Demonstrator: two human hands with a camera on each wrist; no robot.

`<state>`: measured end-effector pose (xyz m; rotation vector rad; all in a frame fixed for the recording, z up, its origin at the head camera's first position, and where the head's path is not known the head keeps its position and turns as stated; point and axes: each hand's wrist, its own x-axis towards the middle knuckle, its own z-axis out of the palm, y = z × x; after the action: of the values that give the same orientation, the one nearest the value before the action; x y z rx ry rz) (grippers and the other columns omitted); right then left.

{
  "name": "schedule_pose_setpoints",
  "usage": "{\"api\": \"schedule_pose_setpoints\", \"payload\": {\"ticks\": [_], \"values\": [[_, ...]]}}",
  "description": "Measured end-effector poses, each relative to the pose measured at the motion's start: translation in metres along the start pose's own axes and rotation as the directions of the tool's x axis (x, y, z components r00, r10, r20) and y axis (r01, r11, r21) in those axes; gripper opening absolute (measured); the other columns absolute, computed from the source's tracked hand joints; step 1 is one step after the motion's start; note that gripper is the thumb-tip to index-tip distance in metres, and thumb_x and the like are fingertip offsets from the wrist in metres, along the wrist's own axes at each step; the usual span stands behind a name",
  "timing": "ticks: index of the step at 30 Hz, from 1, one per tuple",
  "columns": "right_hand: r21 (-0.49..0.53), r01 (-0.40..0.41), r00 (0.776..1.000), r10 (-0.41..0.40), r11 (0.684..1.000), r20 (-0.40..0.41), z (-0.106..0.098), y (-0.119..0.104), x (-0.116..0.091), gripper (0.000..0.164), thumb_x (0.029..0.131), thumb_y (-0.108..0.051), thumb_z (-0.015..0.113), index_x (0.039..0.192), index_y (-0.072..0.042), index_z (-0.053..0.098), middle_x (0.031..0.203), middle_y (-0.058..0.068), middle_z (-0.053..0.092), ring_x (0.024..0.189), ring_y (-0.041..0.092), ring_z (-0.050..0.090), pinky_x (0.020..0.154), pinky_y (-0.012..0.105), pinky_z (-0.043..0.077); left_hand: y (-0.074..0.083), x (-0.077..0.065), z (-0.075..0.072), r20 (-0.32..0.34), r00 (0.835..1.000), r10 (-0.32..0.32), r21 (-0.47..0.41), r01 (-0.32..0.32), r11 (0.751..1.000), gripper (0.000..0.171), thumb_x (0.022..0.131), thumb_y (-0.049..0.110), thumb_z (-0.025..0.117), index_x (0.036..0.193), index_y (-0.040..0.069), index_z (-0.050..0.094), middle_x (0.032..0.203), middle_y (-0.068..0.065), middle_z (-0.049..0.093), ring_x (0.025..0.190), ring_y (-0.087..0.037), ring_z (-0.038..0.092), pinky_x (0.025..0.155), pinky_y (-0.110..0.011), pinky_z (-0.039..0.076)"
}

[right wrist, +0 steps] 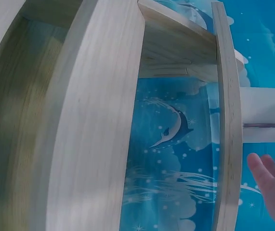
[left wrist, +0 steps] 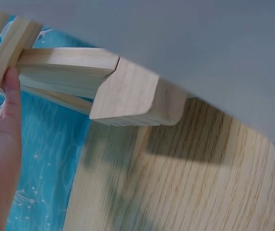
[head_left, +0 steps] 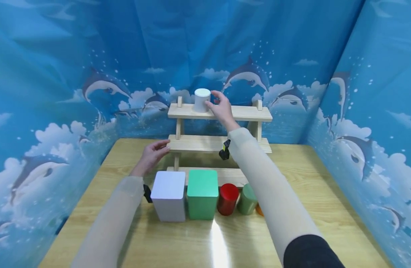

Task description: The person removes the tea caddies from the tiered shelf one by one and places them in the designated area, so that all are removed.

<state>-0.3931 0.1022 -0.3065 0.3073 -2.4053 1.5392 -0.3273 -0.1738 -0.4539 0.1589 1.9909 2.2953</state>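
On the top board of a three-tier wooden display shelf [head_left: 238, 112] stands a white lidded cylinder [head_left: 201, 101], left of the middle. My right hand [head_left: 222, 111] is at the cylinder's right side, thumb and fingers spread. In the right wrist view a small gap shows between the fingertips [right wrist: 254, 161] and the cylinder [right wrist: 261, 107]. My left hand [head_left: 152, 156] holds the left end of the middle board [head_left: 200, 143]. The left wrist view shows thumb and fingers on opposite faces of that board end [left wrist: 12, 50].
In front of the shelf stand a white box [head_left: 168, 197], a green box [head_left: 202, 195], a red cylinder [head_left: 228, 201] and a pale green cylinder [head_left: 247, 201]. An orange thing [head_left: 259, 210] is mostly hidden by my right forearm. Dolphin-print curtains [head_left: 151, 56] enclose the wooden table [head_left: 178, 245].
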Motion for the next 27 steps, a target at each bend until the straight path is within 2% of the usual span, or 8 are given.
{"api": "schedule_pose_setpoints", "payload": {"ticks": [6,11,20,27], "values": [[-0.031,0.011,1.0,-0.011,0.999,0.016,0.006,-0.003,0.006,0.049,0.09,-0.029,0.062,0.136,-0.019,0.046,0.14,-0.001,0.042,0.124,0.023,0.042,0.097,0.035,0.043,0.002,0.0,0.001,-0.014,1.0,-0.005,-0.005,0.005,1.0,0.044,0.088,0.008,0.063,0.129,0.001,0.05,0.128,-0.011,0.048,0.106,-0.017,0.054,0.09,-0.025,0.049],[-0.07,0.032,0.999,-0.031,0.997,0.015,0.011,-0.007,0.009,0.046,0.09,-0.027,0.062,0.132,-0.016,0.05,0.139,0.004,0.041,0.125,0.022,0.04,0.1,0.035,0.04,0.001,0.0,0.002,-0.015,1.0,-0.007,0.005,0.007,1.0,0.044,0.088,0.011,0.065,0.129,0.003,0.051,0.129,-0.011,0.048,0.108,-0.019,0.053,0.091,-0.026,0.049],[-0.007,-0.007,1.0,0.007,1.0,-0.003,0.016,-0.005,0.01,0.036,0.088,-0.025,0.065,0.12,-0.015,0.052,0.134,0.003,0.047,0.122,0.018,0.043,0.098,0.034,0.042,-0.003,-0.001,0.002,-0.01,1.0,-0.004,0.013,0.004,1.0,0.046,0.088,0.014,0.065,0.13,0.005,0.051,0.131,-0.012,0.046,0.111,-0.019,0.052,0.097,-0.033,0.045],[0.026,0.036,0.998,-0.035,0.999,-0.049,0.017,-0.004,0.009,0.032,0.087,-0.021,0.067,0.111,-0.012,0.049,0.129,0.006,0.049,0.116,0.02,0.047,0.094,0.034,0.045,-0.001,0.001,0.003,-0.011,1.0,-0.002,0.017,0.002,1.0,0.046,0.089,0.013,0.064,0.131,0.003,0.049,0.131,-0.011,0.046,0.109,-0.017,0.053,0.095,-0.029,0.046]]}}
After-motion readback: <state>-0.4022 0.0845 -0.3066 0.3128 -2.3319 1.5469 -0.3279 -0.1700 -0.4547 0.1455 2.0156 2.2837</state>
